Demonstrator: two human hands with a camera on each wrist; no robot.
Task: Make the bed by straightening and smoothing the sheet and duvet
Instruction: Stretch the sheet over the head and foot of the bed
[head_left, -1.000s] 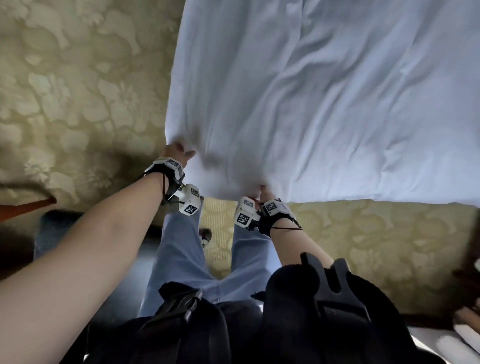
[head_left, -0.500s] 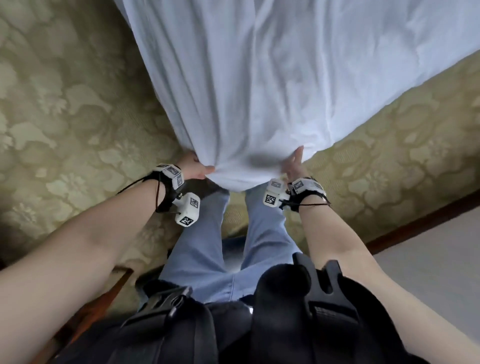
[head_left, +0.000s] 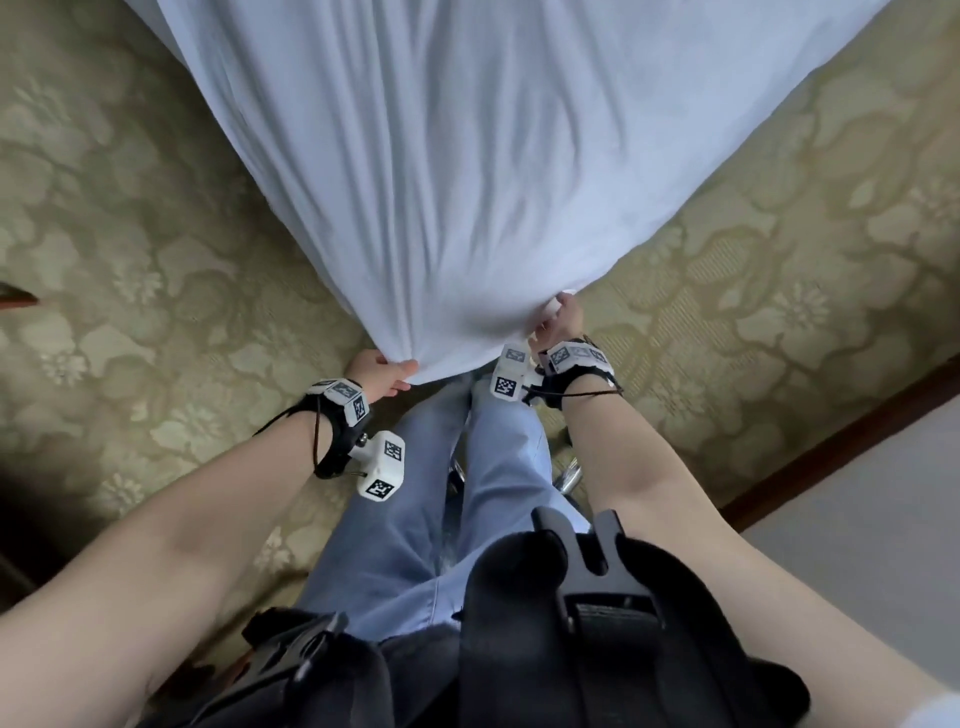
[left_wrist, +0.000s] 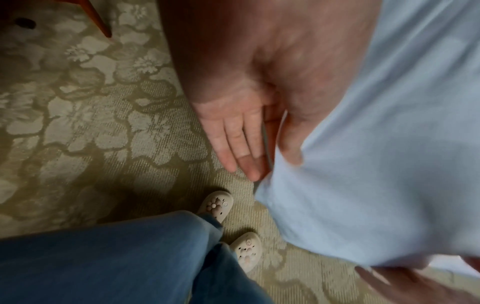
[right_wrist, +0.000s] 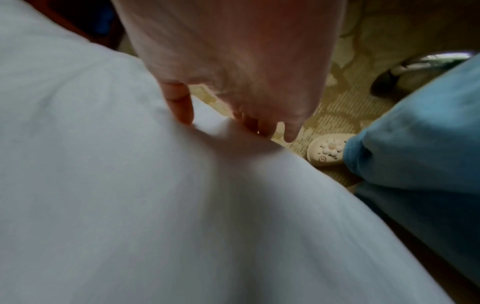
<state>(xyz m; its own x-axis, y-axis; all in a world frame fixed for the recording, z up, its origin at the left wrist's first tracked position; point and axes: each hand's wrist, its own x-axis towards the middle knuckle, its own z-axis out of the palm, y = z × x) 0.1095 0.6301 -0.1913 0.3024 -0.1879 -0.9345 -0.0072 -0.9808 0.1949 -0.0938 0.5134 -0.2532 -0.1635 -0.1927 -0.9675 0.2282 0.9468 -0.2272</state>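
Since 1 second ago the view has swung from the straight foot edge of the white cotton sheet (head_left: 467, 171) round to its corner, which now hangs toward the person over the green floral carpet (head_left: 156, 249). Both hands have closed in on that corner. The left hand (head_left: 378, 373) pinches the cloth between thumb and fingers; the right hand (head_left: 563, 322) holds the other side, fingers curled. The corner looks ready for pulling taut.

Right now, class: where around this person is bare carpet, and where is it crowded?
Bare floral carpet lies left of the white sheet, and right of it up to the dark wooden border. Crowded: below the sheet's corner, where left hand, right hand and legs meet.
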